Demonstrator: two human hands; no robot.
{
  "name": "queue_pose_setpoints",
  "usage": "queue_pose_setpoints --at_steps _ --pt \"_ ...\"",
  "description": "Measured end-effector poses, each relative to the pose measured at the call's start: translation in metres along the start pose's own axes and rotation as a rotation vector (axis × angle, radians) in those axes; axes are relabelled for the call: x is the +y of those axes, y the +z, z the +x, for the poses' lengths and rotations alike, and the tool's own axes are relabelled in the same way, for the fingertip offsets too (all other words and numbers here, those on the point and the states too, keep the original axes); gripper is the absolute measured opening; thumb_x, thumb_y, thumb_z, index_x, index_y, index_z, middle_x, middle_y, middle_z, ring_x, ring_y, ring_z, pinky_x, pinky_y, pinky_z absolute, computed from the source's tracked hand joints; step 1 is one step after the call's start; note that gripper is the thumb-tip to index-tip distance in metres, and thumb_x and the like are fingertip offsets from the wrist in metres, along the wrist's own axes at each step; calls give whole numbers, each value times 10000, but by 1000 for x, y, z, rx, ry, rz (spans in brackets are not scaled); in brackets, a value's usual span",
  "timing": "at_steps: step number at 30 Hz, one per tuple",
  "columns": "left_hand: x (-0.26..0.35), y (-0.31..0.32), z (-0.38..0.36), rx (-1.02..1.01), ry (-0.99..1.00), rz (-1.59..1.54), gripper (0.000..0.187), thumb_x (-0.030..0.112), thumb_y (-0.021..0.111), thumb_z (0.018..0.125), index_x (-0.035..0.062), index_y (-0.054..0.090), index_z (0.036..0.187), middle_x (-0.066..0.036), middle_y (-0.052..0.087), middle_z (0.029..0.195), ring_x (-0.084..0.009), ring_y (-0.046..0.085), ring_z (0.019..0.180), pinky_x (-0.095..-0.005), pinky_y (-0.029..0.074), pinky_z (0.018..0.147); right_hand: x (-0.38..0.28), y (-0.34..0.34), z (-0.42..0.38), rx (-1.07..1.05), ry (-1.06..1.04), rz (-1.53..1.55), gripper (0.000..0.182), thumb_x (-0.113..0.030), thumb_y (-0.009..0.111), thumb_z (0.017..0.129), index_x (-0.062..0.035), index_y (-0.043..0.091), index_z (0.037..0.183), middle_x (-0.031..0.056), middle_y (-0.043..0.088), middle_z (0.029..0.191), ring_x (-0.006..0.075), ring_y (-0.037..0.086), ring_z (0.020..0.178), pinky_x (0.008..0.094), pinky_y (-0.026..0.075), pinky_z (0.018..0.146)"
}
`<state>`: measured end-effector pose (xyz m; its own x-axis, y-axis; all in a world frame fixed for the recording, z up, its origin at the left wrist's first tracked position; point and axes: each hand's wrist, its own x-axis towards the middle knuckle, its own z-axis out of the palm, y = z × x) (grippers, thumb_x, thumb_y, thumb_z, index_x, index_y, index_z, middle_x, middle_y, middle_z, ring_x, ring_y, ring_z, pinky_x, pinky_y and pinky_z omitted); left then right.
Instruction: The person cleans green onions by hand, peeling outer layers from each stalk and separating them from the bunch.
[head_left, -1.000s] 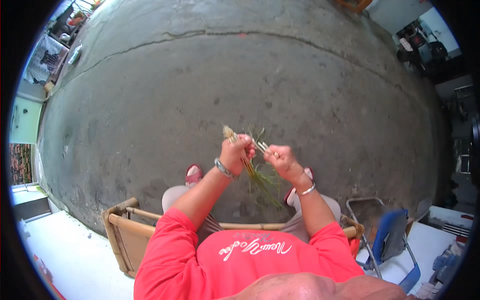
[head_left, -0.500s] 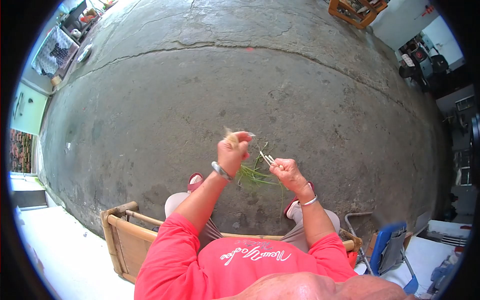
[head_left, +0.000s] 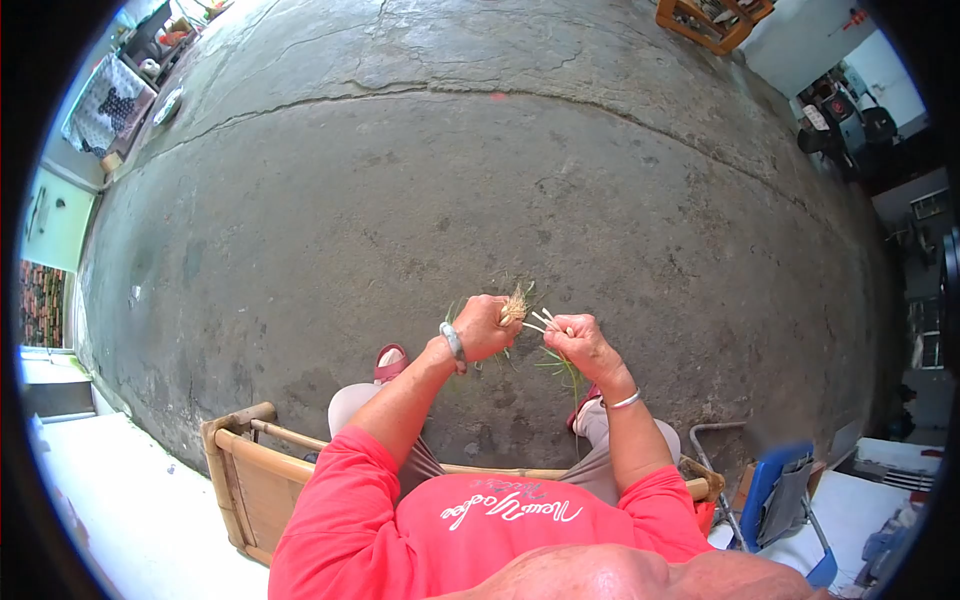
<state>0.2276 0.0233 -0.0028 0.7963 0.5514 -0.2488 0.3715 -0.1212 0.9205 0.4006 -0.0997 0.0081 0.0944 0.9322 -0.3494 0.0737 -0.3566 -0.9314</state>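
Note:
My left hand [head_left: 484, 325] is closed around a bunch of spring onions, and their pale, bushy roots [head_left: 516, 304] stick out towards the right hand. Green leaves from that bunch show behind and below the fist. A short gap away, my right hand [head_left: 583, 347] is closed on several thin spring onions whose white stem ends [head_left: 545, 320] point at the roots. Long green leaves [head_left: 566, 372] hang below the right hand. Both hands are held over the floor in front of my knees.
The cracked concrete floor [head_left: 400, 200] spreads ahead. I sit on a bamboo chair [head_left: 262, 455], feet in red sandals [head_left: 391, 362]. At the lower right stands a blue folding chair [head_left: 785, 480]. A wooden piece of furniture [head_left: 712, 25] is at the far right.
My left hand has come down and right, towards the right hand, turning the roots to face it. The right hand has shifted slightly right and down, still holding its spring onions.

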Motion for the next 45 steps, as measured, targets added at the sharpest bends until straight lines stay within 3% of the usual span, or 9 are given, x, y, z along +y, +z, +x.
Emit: queue_pose_setpoints --at_steps 5,7,16,24,30,34,37,40,45 --pt "1 4 -1 -42 59 -7 118 112 568 803 16 564 735 -40 577 580 -124 615 555 -304 460 488 2 5 3 61 -102 -177 227 -134 592 818 -11 495 653 -25 360 536 57 343 542 281 316 462" --pt "1 11 -2 -63 51 -44 116 110 561 805 14 566 739 -43 575 575 -126 612 546 -304 461 485 -1 8 3 96 -214 -323 203 -128 596 808 15 518 687 48 383 526 96 369 527 314 352 477" --pt "-2 12 -1 -104 55 -24 132 116 549 819 7 575 751 -61 585 581 -140 610 535 -305 464 485 -1 6 2 75 -206 -284 172 -109 561 809 26 557 703 113 463 542 113 436 527 328 379 492" --pt "-8 14 1 -70 77 12 143 113 559 816 14 556 713 -70 566 568 -131 590 514 -317 453 480 1 1 2 72 -128 -217 189 -112 561 819 18 550 683 15 438 536 85 396 534 297 356 482" --pt "-11 19 1 24 238 68 115 97 564 811 21 572 725 -52 567 586 -99 546 493 -281 433 457 -1 0 2 21 8 30 249 -143 590 849 -43 526 630 -63 415 549 32 341 506 240 289 443" --pt "1 19 -5 -39 28 -388 97 87 571 812 12 613 767 -22 586 617 -82 547 498 -235 435 447 -8 -1 0 -26 61 229 256 -177 581 872 -76 524 643 -79 390 545 22 328 496 223 267 431" --pt "-5 25 -6 -96 -82 -649 61 62 595 804 6 621 807 -29 605 655 -82 555 505 -219 437 437 -8 -4 0 -33 -6 172 282 -218 564 888 -71 526 651 -76 396 551 26 336 494 221 272 432" --pt "-7 34 -14 -83 -96 -1060 88 58 574 825 12 601 896 -63 618 687 -111 551 489 -229 426 427 -8 1 -4 -45 -7 255 294 -235 551 897 -72 545 652 -73 412 542 26 352 487 214 276 427" --pt "-12 25 -6 -55 -84 -1333 109 107 521 862 18 570 904 -58 584 712 -116 505 509 -240 407 465 -7 7 3 -90 -42 364 251 -219 579 888 -56 585 696 -58 425 528 31 349 456 207 264 407"
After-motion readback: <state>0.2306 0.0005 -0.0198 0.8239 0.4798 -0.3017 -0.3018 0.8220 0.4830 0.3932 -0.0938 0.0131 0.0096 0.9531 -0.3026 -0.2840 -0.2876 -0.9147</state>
